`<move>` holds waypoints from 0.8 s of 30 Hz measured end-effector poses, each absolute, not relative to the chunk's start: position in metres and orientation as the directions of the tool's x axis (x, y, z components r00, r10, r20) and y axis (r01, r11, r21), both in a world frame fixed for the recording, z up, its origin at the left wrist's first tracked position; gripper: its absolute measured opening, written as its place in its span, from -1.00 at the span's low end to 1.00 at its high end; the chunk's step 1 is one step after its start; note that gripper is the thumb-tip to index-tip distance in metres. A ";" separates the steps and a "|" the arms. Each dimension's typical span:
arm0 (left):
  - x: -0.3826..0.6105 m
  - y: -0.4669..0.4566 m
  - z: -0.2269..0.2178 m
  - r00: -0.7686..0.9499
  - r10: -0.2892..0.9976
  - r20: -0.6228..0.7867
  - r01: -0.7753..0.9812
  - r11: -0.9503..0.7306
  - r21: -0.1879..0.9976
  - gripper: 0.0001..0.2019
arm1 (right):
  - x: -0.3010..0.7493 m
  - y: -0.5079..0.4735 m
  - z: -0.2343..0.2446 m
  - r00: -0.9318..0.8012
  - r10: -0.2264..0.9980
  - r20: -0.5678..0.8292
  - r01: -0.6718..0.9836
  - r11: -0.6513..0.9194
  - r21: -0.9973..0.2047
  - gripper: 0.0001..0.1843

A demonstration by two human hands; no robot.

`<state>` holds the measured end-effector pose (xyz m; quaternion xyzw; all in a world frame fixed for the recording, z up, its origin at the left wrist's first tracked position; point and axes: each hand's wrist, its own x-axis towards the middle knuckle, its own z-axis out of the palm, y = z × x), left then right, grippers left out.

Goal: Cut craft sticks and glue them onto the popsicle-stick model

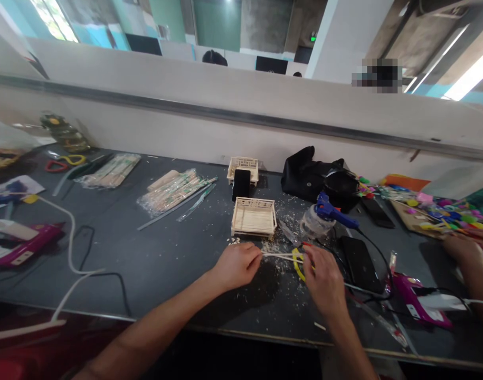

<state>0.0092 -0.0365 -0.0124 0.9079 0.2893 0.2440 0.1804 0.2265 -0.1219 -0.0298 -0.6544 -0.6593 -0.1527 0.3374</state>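
My left hand (239, 265) is closed in a pinch on one end of a few thin pale wooden sticks (281, 255) just above the table. Their other ends reach the curled fingers of my right hand (324, 277), which closes on them. Beside and partly under the right fingers is a yellow handle loop (297, 265), apparently of scissors; the rest is hidden. Straight ahead stands a small model bench (254, 216) built from such sticks. Behind it is a second stick-built bench (243, 162), with a dark phone (242, 183) leaning against its front.
A blue glue gun (334, 212) rests on a plastic jar (316, 224), its cable trailing past a black phone (360, 264). Bagged sticks (178, 192) lie left, a black bag (318, 174) behind. Another person's hand (465, 253) is at far right. Wood scraps litter the table.
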 end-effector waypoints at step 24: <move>0.008 -0.020 -0.010 0.663 0.730 -0.166 -0.331 0.485 0.810 -0.73 | 0.287 -0.132 -0.031 0.361 0.890 0.278 0.851 -0.193 -0.489 -0.49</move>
